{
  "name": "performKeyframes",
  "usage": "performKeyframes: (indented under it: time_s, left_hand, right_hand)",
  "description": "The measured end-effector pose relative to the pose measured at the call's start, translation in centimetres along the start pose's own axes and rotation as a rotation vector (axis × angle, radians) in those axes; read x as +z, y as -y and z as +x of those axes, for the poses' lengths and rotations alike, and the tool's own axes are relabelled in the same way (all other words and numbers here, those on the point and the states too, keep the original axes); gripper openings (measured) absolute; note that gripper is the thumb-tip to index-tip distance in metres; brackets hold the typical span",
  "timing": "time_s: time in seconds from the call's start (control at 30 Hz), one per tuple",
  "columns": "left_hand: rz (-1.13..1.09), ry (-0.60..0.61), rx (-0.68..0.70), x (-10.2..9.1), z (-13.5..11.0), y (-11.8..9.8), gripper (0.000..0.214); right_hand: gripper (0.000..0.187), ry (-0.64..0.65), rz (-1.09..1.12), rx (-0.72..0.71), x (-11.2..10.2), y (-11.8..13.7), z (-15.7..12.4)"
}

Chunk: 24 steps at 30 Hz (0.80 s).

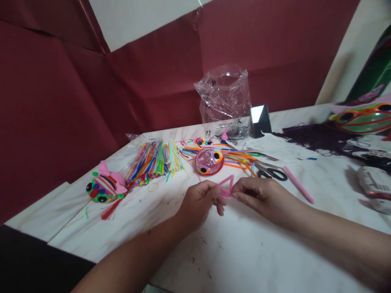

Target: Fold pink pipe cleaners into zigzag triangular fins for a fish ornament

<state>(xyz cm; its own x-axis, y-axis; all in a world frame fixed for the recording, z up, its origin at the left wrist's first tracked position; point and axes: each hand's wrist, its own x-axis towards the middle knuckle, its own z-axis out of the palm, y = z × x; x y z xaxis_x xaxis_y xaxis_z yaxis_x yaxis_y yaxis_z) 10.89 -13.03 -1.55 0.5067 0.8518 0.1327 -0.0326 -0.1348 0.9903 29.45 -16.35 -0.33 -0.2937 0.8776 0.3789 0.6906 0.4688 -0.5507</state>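
Observation:
Both of my hands meet near the middle of the white table [244,252] and pinch one bent pink pipe cleaner [226,185], which forms a small triangle. My left hand [200,201] grips its left end with fingers closed. My right hand [259,194] pinches its right end. Just beyond them lies a round pink craft piece with stuck-on eyes [209,160] among loose coloured sticks [241,156].
A bundle of coloured sticks in plastic [152,160] lies left of centre. A finished striped craft fish [104,188] sits at the left. Black-handled scissors [271,173], a pink stick [299,187], a clear plastic bag [224,97] and a phone [260,120] lie behind.

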Motion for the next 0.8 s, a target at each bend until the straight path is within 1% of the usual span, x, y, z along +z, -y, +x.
performKeyframes:
  time_s: [0.13,0.33,0.57,0.8]
  left_hand:
    - [0.019,0.021,0.008,0.11,-0.11,0.08,0.034]
    - [0.012,0.021,-0.012,0.27,-0.02,-0.05,0.030]
    - [-0.055,0.047,-0.024,0.21,-0.12,-0.25,0.025]
    - [-0.002,0.016,-0.026,0.33,-0.10,-0.28,0.020]
  right_hand:
    - [0.020,-0.017,-0.005,0.005,0.04,-0.02,0.02]
    - [0.018,-0.011,0.005,0.038,0.29,-0.15,-0.06]
    - [0.017,-0.018,0.021,0.027,0.35,-0.23,-0.01]
    - [0.017,-0.011,0.040,0.041,0.39,-0.25,-0.15]
